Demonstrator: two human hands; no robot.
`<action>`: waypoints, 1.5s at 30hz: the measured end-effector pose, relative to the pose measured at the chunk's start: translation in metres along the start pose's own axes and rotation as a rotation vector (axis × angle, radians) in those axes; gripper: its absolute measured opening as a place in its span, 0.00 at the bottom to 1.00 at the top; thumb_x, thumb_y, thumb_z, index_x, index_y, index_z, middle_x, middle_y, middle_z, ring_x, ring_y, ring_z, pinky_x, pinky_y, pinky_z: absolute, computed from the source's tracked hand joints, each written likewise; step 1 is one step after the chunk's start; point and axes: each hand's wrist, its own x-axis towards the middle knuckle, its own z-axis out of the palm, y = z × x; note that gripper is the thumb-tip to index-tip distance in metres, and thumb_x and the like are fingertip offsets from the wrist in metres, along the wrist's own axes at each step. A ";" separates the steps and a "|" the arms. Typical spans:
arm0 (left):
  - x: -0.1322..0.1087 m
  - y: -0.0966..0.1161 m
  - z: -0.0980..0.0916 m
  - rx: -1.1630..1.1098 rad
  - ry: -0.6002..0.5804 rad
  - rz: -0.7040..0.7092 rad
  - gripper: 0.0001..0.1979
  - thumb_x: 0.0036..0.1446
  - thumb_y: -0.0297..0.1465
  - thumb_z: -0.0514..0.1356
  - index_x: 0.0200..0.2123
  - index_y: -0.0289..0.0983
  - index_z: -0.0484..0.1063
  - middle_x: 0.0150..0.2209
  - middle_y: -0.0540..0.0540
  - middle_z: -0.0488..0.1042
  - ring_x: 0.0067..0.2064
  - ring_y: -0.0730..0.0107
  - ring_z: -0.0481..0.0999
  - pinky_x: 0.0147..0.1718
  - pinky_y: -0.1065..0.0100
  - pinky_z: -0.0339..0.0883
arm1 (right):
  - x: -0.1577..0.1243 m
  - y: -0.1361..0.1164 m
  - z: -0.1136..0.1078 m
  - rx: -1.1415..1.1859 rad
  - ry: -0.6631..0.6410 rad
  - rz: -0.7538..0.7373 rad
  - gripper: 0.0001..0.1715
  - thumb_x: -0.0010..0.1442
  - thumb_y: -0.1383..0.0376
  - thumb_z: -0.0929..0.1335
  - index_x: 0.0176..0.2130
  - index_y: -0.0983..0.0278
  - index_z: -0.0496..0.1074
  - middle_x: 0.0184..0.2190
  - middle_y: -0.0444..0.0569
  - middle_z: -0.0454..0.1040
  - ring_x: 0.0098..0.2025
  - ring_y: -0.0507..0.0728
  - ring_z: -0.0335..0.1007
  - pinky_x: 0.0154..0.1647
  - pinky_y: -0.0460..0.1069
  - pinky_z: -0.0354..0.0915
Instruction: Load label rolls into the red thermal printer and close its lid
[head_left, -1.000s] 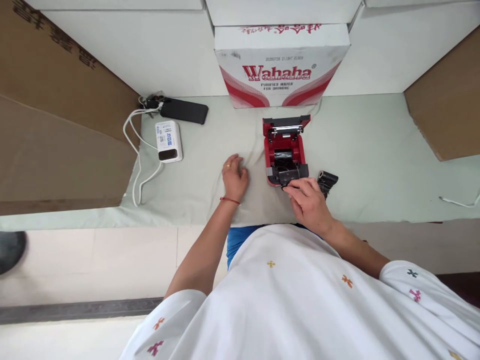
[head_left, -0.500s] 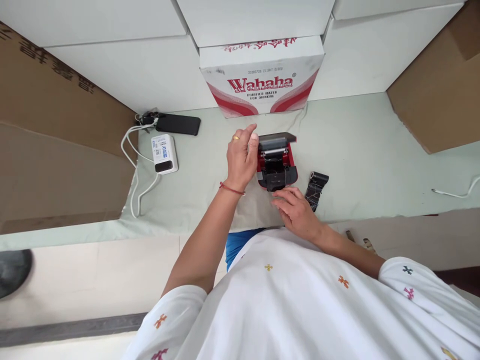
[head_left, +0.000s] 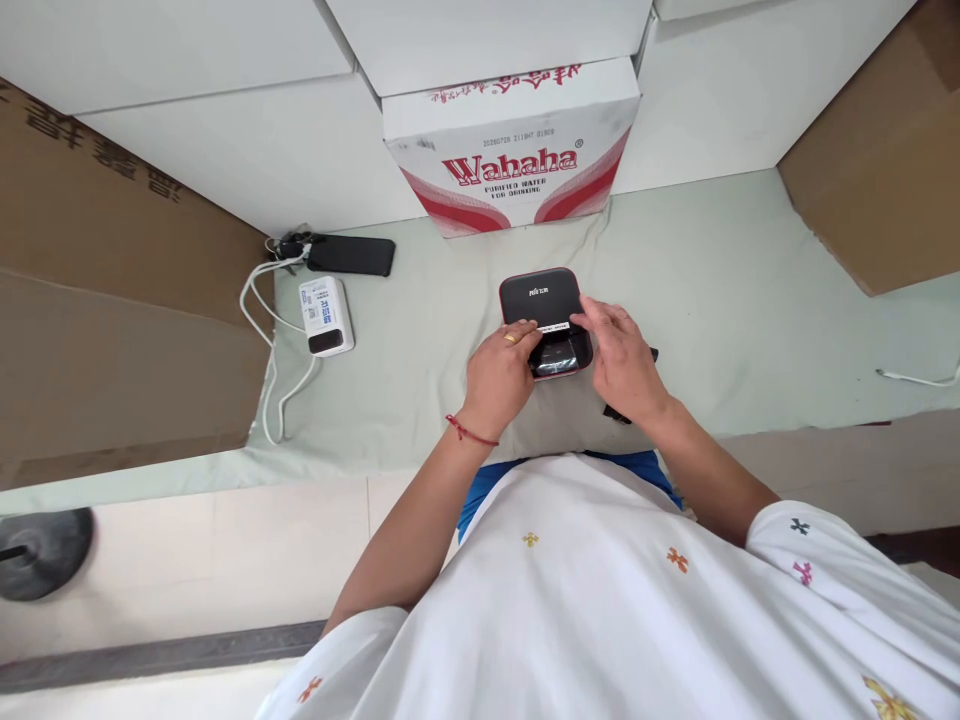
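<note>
A small red and black label printer [head_left: 540, 300] sits on the pale green cloth [head_left: 420, 330] in front of me, its black lid down. My left hand [head_left: 499, 375] is curled against the printer's left front, a finger lying on the lid's front edge. From the right, my right hand [head_left: 622, 355] presses its fingertips on the same front edge. A black ribbon roll [head_left: 616, 413] lies just right of the printer, mostly hidden under my right hand.
A Wahaha water carton [head_left: 517, 150] stands behind the printer among white boxes. A white power bank [head_left: 325, 315] with a white cable and a black phone [head_left: 351, 255] lie at the left. Brown cardboard [head_left: 112, 300] flanks both sides. Another white cable [head_left: 915, 377] lies far right.
The printer's lid was standing open and is now down. My left hand rose from the cloth to the lid and came down with it; my right hand shifted onto the lid's front edge.
</note>
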 end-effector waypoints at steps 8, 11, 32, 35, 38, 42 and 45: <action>0.012 0.006 -0.005 -0.136 -0.069 -0.118 0.25 0.65 0.14 0.58 0.55 0.37 0.89 0.63 0.38 0.88 0.68 0.47 0.86 0.66 0.46 0.83 | 0.031 -0.026 -0.017 -0.253 -0.434 0.129 0.37 0.68 0.80 0.62 0.72 0.76 0.74 0.70 0.68 0.80 0.73 0.69 0.76 0.81 0.64 0.64; 0.010 0.001 -0.002 -0.208 -0.050 -0.117 0.25 0.64 0.15 0.59 0.54 0.38 0.90 0.63 0.39 0.88 0.69 0.45 0.85 0.68 0.44 0.82 | 0.041 -0.031 -0.022 -0.274 -0.424 0.170 0.30 0.70 0.78 0.63 0.64 0.70 0.81 0.57 0.67 0.88 0.62 0.72 0.84 0.66 0.63 0.77; -0.013 -0.080 0.047 -0.998 0.118 -0.245 0.55 0.59 0.59 0.76 0.81 0.66 0.52 0.90 0.47 0.41 0.90 0.41 0.40 0.82 0.36 0.55 | -0.045 -0.004 0.013 0.133 -0.214 -0.113 0.37 0.72 0.79 0.62 0.72 0.62 0.77 0.75 0.58 0.76 0.80 0.63 0.69 0.84 0.72 0.62; -0.017 -0.081 0.045 -0.898 0.072 -0.212 0.53 0.66 0.62 0.69 0.83 0.66 0.44 0.90 0.47 0.35 0.91 0.45 0.38 0.83 0.38 0.54 | -0.043 -0.004 0.012 0.136 -0.209 -0.118 0.35 0.72 0.78 0.63 0.71 0.62 0.78 0.74 0.59 0.78 0.79 0.64 0.70 0.83 0.72 0.63; -0.017 -0.083 0.044 -0.790 0.041 -0.201 0.50 0.71 0.61 0.65 0.84 0.65 0.41 0.90 0.46 0.33 0.90 0.48 0.40 0.82 0.40 0.57 | -0.041 -0.005 0.011 0.136 -0.197 -0.117 0.32 0.74 0.77 0.63 0.69 0.63 0.79 0.73 0.59 0.79 0.78 0.63 0.71 0.83 0.72 0.63; -0.018 -0.088 0.047 -0.723 0.016 -0.227 0.49 0.74 0.56 0.64 0.85 0.66 0.38 0.91 0.46 0.31 0.90 0.50 0.42 0.81 0.40 0.61 | -0.038 -0.007 0.012 0.141 -0.190 -0.097 0.32 0.73 0.78 0.63 0.66 0.61 0.81 0.71 0.56 0.81 0.77 0.62 0.74 0.82 0.72 0.65; -0.019 -0.089 0.052 -0.740 0.031 -0.239 0.48 0.74 0.54 0.65 0.84 0.66 0.39 0.91 0.47 0.30 0.90 0.51 0.41 0.81 0.40 0.60 | -0.035 -0.009 0.012 0.151 -0.182 -0.092 0.30 0.73 0.78 0.63 0.63 0.61 0.83 0.70 0.56 0.82 0.74 0.62 0.77 0.82 0.72 0.66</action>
